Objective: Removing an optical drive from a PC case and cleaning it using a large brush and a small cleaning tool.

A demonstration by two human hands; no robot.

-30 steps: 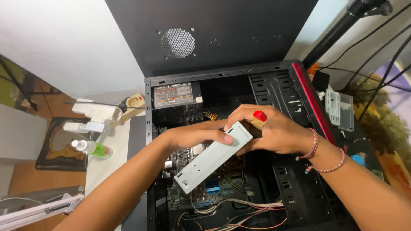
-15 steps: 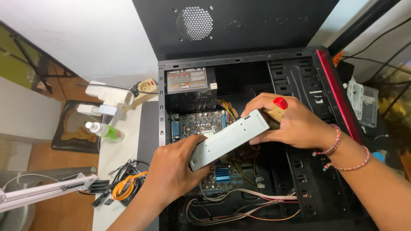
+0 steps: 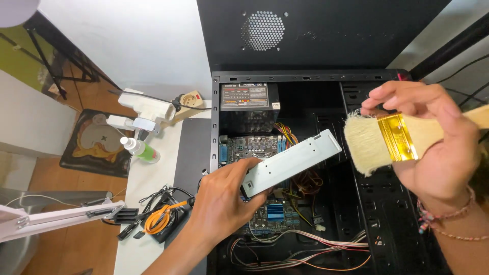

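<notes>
Both hands [image 3: 224, 196] [image 3: 433, 137] raised, fingers curled (gripping).

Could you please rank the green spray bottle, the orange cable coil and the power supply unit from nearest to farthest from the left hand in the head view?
From the left hand:
1. Orange cable coil, just to its left on the white table.
2. Power supply unit, above it in the case's top corner.
3. Green spray bottle, farther left on the table.

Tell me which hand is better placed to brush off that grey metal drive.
Right. The right hand already holds the paintbrush, its bristles just beside the raised end of the grey drive. The left hand is occupied gripping the drive's lower end above the open computer case.
</notes>
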